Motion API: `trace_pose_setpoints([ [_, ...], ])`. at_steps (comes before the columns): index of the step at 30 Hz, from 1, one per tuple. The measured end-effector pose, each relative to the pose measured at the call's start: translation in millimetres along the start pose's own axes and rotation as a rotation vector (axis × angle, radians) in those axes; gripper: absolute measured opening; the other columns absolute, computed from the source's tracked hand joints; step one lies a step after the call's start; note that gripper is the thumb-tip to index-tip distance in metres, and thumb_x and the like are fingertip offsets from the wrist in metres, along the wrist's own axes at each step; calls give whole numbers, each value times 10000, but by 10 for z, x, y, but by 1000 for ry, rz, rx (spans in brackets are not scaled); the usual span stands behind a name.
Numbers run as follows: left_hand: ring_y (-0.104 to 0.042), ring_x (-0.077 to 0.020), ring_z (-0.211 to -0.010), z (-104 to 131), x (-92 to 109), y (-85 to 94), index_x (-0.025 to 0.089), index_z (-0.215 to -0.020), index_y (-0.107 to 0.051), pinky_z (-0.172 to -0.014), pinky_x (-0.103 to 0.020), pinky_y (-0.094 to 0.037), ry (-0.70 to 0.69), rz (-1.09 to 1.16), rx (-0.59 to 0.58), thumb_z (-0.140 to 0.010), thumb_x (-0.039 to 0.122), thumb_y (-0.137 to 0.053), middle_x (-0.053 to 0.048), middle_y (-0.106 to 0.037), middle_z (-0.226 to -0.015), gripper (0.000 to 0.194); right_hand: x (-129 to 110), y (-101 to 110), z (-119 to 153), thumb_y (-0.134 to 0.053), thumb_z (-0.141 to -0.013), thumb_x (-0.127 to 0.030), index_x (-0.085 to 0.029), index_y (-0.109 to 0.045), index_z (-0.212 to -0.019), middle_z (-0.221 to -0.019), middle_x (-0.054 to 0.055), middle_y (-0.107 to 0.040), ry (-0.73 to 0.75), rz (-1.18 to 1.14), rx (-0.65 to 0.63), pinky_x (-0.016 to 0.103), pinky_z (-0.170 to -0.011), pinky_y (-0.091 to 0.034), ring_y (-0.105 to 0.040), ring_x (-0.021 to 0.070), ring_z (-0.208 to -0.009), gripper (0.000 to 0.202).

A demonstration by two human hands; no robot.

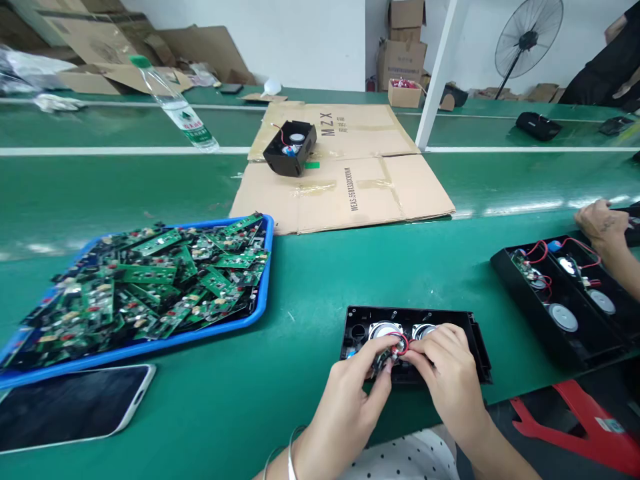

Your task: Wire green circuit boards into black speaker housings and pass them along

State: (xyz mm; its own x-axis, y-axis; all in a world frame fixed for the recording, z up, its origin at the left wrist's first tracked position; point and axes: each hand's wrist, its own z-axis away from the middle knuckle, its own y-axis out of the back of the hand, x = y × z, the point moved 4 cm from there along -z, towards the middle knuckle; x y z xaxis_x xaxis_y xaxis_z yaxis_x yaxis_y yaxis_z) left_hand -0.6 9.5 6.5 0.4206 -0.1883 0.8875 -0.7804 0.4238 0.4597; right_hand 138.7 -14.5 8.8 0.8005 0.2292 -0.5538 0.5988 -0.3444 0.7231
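Note:
A black speaker housing [357,320] with two round silver speakers lies before me on the green table. Over it, my left hand [356,393] pinches a small circuit board [384,360], partly covered by the fingers. My right hand [447,370] is closed at the red wires [401,343] beside that board, its thumb and fingertips pressed together. Just where the wires meet the board is hidden by my fingers. To the left stands a blue tray [265,293] heaped with green circuit boards [150,275].
A phone [65,407] lies front left. Flattened cardboard [325,200] carries another black housing [290,150]; a water bottle [183,117] stands behind the tray. At right, a co-worker's hand [603,223] is near open black housings [565,313]. A red stool [585,420] is below the table edge.

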Motion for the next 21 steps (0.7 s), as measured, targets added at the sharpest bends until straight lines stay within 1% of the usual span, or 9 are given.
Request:
trace_pose_setpoints([
  [3, -637, -79, -758, -4, -14, -8, 192, -1095, -523, -682, -137, -492, 32, 12, -9, -893, 249, -398, -27, -669, -959, 244, 8, 28, -8, -550, -837, -214, -158, -594, -686, -649, -26, -530, -5, -4, -29, 216, -731, -318, -441, 54, -684, 168],
  [6, -618, -84, -685, 14, -42, -20, 208, -1142, -489, -633, -155, -488, 127, -2, -54, -895, 294, -380, -6, -656, -854, 284, 116, 158, 5, -592, -806, -258, -172, -612, -763, -767, -25, -581, -55, -20, -80, 184, -707, -375, -501, 51, -753, 99],
  [10, -622, -105, -697, 58, -87, 3, 216, -1224, -415, -575, -163, -474, 255, -24, -82, -899, 372, -346, -7, -640, -782, 367, 353, 439, 46, -580, -815, -246, -181, -608, -863, -870, -23, -596, -112, 90, -5, 150, -716, -419, -536, 33, -796, 85],
  [12, -613, -104, -673, 57, -81, 49, 220, -1221, -410, -544, -159, -457, 255, -52, -76, -892, 382, -352, -4, -641, -759, 371, 445, 525, 71, -570, -823, -239, -187, -603, -886, -871, -21, -594, -96, 136, 9, 151, -735, -426, -535, 36, -822, 88],
  [14, -573, -92, -582, 34, -63, 117, 212, -1143, -459, -510, -154, -432, 239, -86, -65, -872, 385, -394, 13, -622, -679, 329, 505, 561, 95, -560, -831, -243, -188, -595, -905, -889, -11, -591, -74, 155, -1, 163, -761, -433, -529, 48, -870, 99],
  [16, -514, -83, -498, 1, -52, 188, 193, -1035, -504, -471, -151, -402, 248, -83, -72, -831, 401, -473, 31, -581, -585, 293, 532, 565, 109, -558, -833, -276, -195, -587, -964, -960, 2, -586, -50, 175, -21, 187, -809, -442, -515, 69, -955, 157],
  [18, -513, -89, -483, -32, -56, 243, 178, -961, -527, -454, -157, -395, 296, -30, -103, -789, 434, -538, 30, -570, -550, 309, 525, 536, 109, -562, -825, -367, -207, -567, -1066, -1121, 19, -548, -10, 222, -89, 255, -921, -435, -475, 111, -1094, 289],
  [19, -539, -99, -504, -45, -59, 263, 173, -935, -538, -462, -163, -408, 323, 2, -124, -779, 454, -551, 19, -585, -563, 322, 513, 508, 105, -559, -813, -435, -217, -548, -1126, -1225, 26, -496, 18, 259, -147, 314, -989, -410, -430, 143, -1179, 382],
  [21, -597, -122, -570, -64, -57, 287, 163, -877, -566, -507, -179, -450, 370, 55, -170, -785, 494, -535, -12, -629, -622, 345, 478, 439, 92, -536, -771, -579, -235, -477, -1251, -1399, 34, -326, 79, 337, -287, 444, -1074, -328, -299, 212, -1315, 594],
])
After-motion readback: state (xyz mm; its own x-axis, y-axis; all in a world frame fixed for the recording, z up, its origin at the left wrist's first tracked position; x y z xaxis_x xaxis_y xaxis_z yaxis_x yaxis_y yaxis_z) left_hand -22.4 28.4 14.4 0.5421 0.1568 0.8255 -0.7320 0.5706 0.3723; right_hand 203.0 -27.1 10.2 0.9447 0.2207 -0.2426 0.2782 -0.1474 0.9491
